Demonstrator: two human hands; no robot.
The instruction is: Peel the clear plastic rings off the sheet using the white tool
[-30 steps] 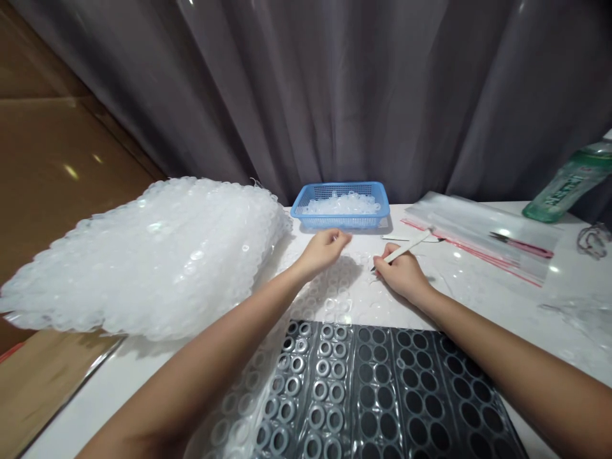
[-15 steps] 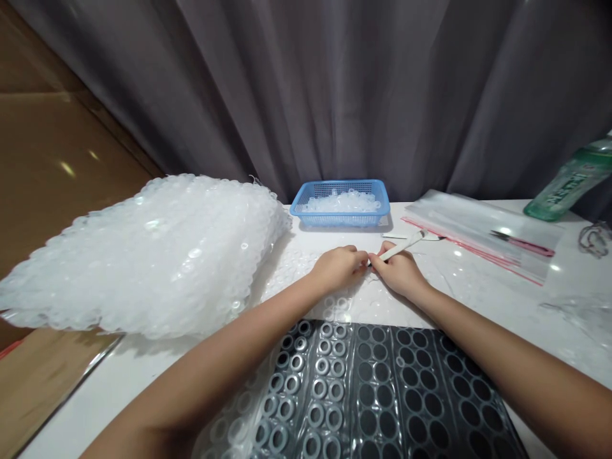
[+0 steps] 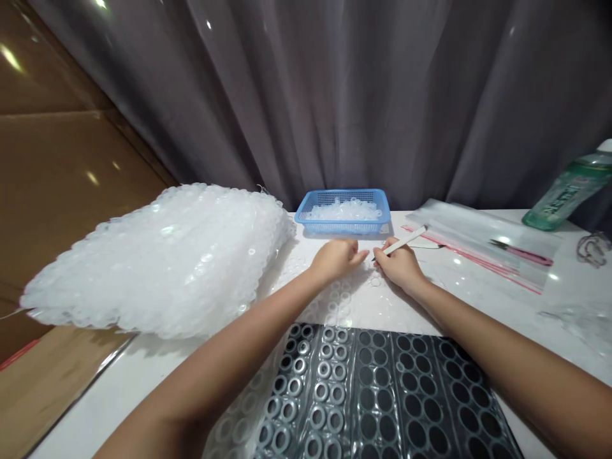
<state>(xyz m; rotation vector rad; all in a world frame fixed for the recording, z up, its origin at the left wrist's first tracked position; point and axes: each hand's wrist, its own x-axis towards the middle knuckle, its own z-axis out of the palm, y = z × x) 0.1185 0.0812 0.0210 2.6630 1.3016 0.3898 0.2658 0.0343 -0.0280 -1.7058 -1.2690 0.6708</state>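
White slender pen-shaped tool (image 3: 406,240), one, pinched by right hand (image 3: 402,268), three o'clock from left hand (image 3: 335,259).
Left hand curls, contents unclear; one blue rectangular plastic-mesh basket (image 3: 342,227) at its twelve, many translucent round rings (image 3: 333,297) at six.

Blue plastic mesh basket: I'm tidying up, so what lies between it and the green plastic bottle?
Flat red-edged clear plastic bags lie there, as the head view shows.

Right hand (image 3: 400,266) holding white tool (image 3: 405,240), left hand (image 3: 337,259) alongside, blue basket (image 3: 342,227) beyond
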